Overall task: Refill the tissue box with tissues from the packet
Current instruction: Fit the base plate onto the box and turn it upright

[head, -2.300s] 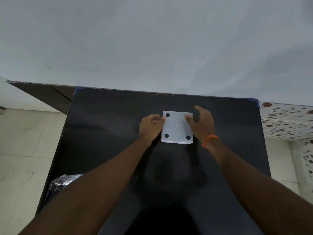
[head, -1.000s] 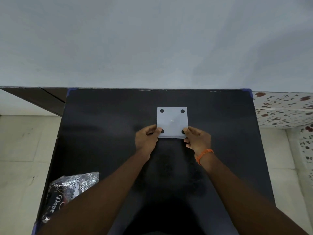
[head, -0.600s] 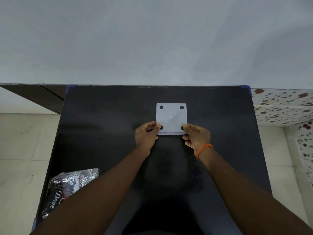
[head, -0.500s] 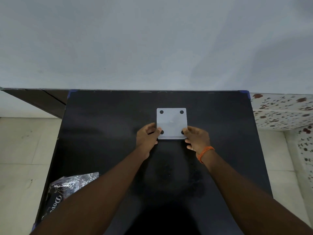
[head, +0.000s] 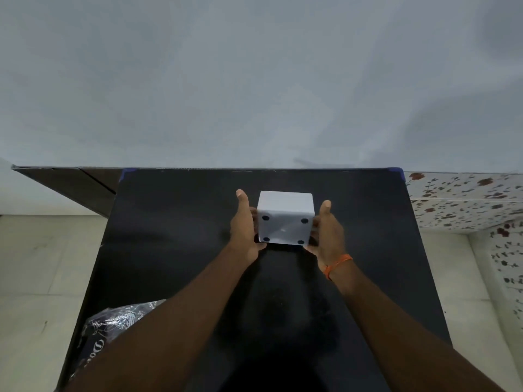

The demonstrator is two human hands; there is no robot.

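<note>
A white cube-shaped tissue box (head: 285,210) sits tilted at the middle of the black table (head: 175,250), its underside with black round feet turned toward me and one plain side facing up. My left hand (head: 244,230) presses against the box's left side, thumb pointing away. My right hand (head: 327,236), with an orange band at the wrist, grips the right side. The box's opening is hidden. A dark shiny tissue packet (head: 119,323) lies at the table's near left corner, partly behind my left forearm.
A plain grey wall rises behind the table. Pale floor tiles lie to the left and right. A floral-patterned tiled surface (head: 464,199) stands at the right. A dark brown board (head: 70,185) runs off at the far left.
The box lay upside down with my fingers at its near corners. Now both hands clasp its sides and it has tipped up, the footed underside facing me.
</note>
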